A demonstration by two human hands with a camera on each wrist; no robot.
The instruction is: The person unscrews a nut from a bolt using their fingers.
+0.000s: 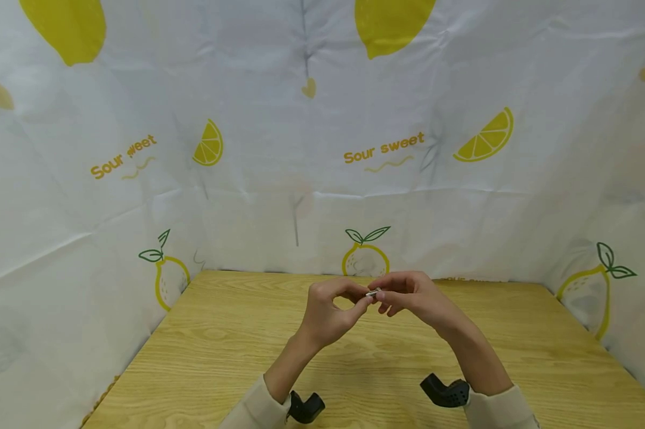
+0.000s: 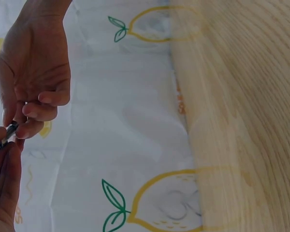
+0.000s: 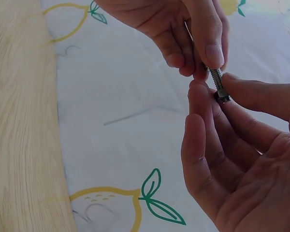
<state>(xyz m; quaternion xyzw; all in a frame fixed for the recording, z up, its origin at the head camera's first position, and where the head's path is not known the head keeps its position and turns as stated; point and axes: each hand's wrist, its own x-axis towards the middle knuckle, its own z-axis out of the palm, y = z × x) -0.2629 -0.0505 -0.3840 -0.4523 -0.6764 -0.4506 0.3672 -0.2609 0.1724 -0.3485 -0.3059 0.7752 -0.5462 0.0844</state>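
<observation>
In the head view, a small metal bolt is held between the two hands, above the far part of the table. My left hand pinches one end between thumb and fingers. My right hand grips the other end the same way. The right wrist view shows the bolt's threaded shank and a dark, wider end at the right hand's fingers. Whether that end is the head or a nut, I cannot tell. Fingertips partly cover the bolt in the left wrist view.
Under the hands lies a light wood-grain table. A white cloth with lemon prints hangs behind it and along both sides. Black devices sit at both wrists, by the cream sleeves.
</observation>
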